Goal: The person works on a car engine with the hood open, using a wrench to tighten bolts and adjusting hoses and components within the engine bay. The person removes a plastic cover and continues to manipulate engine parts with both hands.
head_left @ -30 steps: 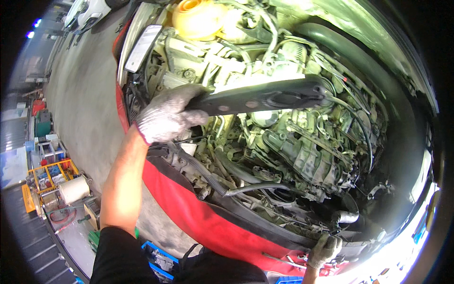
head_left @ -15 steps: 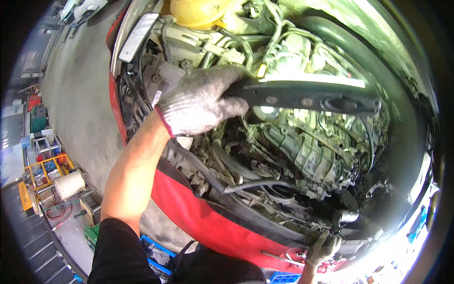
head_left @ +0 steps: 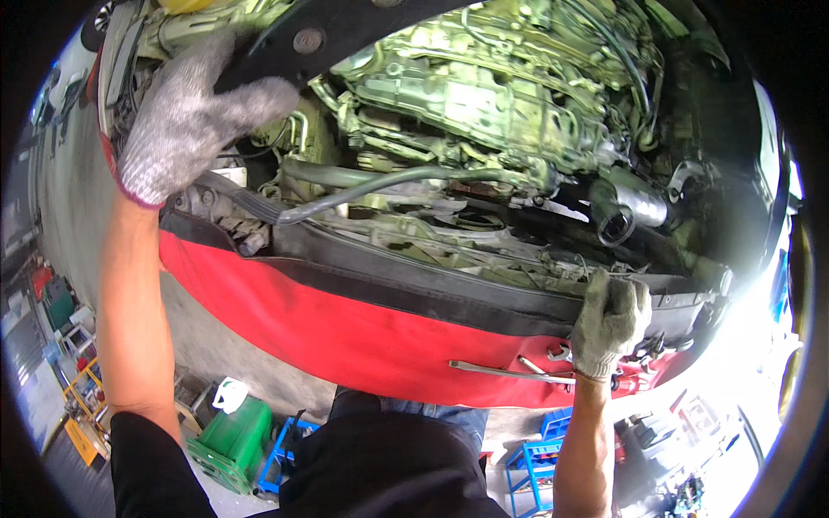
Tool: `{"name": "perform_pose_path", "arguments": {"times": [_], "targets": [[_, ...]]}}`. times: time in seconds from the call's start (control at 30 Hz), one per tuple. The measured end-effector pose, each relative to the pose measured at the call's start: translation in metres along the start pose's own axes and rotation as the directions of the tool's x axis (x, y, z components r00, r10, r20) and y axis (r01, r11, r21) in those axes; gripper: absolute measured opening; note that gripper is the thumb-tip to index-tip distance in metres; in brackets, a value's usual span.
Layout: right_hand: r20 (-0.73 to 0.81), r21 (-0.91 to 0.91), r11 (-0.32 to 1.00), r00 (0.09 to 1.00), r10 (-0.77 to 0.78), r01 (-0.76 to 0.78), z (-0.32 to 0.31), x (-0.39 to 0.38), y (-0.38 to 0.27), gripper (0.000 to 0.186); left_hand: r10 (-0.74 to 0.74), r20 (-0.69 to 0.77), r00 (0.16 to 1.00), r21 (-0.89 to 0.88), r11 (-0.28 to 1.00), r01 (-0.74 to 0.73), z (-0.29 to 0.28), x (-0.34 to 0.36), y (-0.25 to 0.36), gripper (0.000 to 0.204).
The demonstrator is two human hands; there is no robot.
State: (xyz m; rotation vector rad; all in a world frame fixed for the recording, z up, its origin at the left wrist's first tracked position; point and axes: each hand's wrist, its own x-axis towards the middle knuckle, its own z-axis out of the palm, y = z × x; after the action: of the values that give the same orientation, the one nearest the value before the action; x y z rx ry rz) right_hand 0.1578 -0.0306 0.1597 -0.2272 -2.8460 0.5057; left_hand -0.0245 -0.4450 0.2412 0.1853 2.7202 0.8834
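Observation:
My left hand (head_left: 186, 125), in a grey knitted glove, grips a long black work light (head_left: 332, 39) over the engine bay. Its round metal discs face me, and its far end runs out of view at the top. Down at the front edge of the bay is my right hand (head_left: 611, 324), gloved too, its fingers curled closed; what lies inside them is hidden. Beyond that hand, an open-ended dark pipe (head_left: 615, 223) points toward me. Just beside its wrist, a long metal wrench (head_left: 509, 373) and other hand tools lie on a red cover (head_left: 345, 337).
The engine (head_left: 484, 104) fills the far middle, lit brightly. A black hose (head_left: 406, 177) crosses in front of it. Below on the floor stand a green bin (head_left: 233, 440) with a white jug (head_left: 230, 394) on it and a blue rack (head_left: 534, 462).
My view has shifted, showing more of the front edge and floor. The work light, still in my left hand, sits higher in view. My right hand appears farther up, over the front edge.

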Motion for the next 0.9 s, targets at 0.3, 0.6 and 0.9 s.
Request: {"name": "perform_pose_path", "arguments": {"times": [0.3, 0.6, 0.9], "targets": [[-0.019, -0.090, 0.996, 1.000, 0.019, -0.020, -0.003, -0.001, 0.001, 0.025, -0.126, -0.077, 0.989, -0.018, 0.992, 0.125, 0.028, -0.032, 0.039, 0.066], [-0.099, 0.002, 0.998, 0.993, -0.060, 0.061, -0.005, -0.003, 0.012, 0.026, -0.128, -0.101, 0.987, -0.064, 0.990, 0.122, 0.036, -0.033, 0.068, 0.068], [-0.145, 0.010, 0.997, 0.986, -0.080, 0.082, -0.001, -0.003, 0.009, 0.027, 0.154, -0.192, 0.969, 0.192, 0.975, -0.117, 0.032, 0.018, 0.101, 0.071]]}}
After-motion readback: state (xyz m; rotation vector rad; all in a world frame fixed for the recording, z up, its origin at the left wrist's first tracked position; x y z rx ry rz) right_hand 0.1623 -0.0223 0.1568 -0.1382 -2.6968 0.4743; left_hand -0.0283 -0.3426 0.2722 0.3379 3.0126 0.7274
